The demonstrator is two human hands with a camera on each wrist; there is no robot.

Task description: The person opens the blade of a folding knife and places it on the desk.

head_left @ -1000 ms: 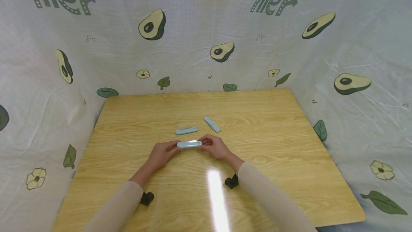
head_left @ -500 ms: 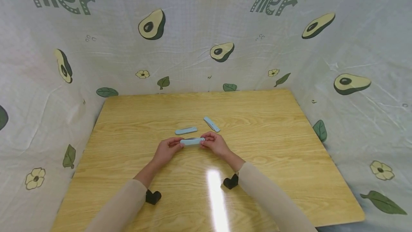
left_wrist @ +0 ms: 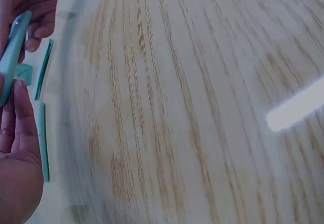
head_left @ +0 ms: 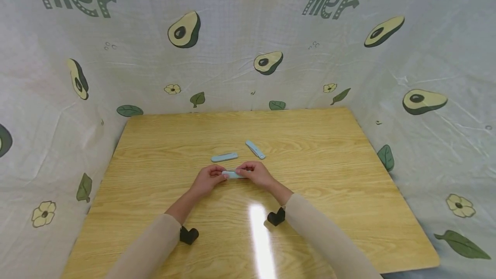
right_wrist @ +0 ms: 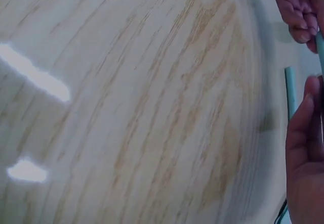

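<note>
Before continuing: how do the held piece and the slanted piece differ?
The held piece is gripped by the left hand and right hand; the slanted piece lies on the table. The held piece runs nearly crosswise; the slanted piece, diagonally. Both are light blue and slim.

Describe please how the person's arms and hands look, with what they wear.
The left hand and right hand are bare. The left sleeve and right sleeve are plain beige, stopping short of the hands. A small black piece shows beside each sleeve's end.
</note>
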